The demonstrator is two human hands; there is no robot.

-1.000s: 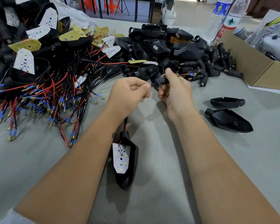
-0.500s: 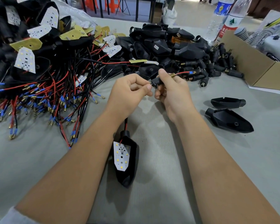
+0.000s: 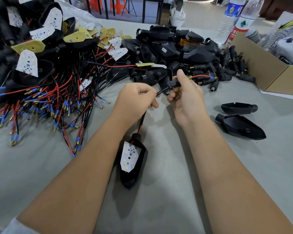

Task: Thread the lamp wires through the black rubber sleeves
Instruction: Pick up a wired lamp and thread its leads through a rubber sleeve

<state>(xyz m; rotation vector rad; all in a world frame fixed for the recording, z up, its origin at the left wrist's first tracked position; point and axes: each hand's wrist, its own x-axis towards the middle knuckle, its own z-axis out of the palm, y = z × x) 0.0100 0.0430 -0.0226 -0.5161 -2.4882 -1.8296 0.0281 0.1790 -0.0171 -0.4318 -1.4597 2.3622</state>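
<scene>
On a grey cloth table (image 3: 41, 166), the left hand (image 3: 135, 98) pinches the lamp wires (image 3: 161, 93) while the right hand (image 3: 184, 97) grips a black rubber sleeve (image 3: 173, 83), wire tips poking out beyond. The lamp (image 3: 132, 159) lies below between the forearms; a wired lamp pile (image 3: 41, 73) lies far left, and loose sleeves (image 3: 230, 68) sit behind the hands.

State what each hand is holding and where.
Left hand pinches the lamp wires just before the sleeve; right hand grips the black rubber sleeve around its body.

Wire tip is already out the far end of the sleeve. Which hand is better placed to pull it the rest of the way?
Probably the right hand: it grips the black rubber sleeve, with the red wire tip emerging beside its thumb. The left hand pinches the wires feeding in.
</scene>
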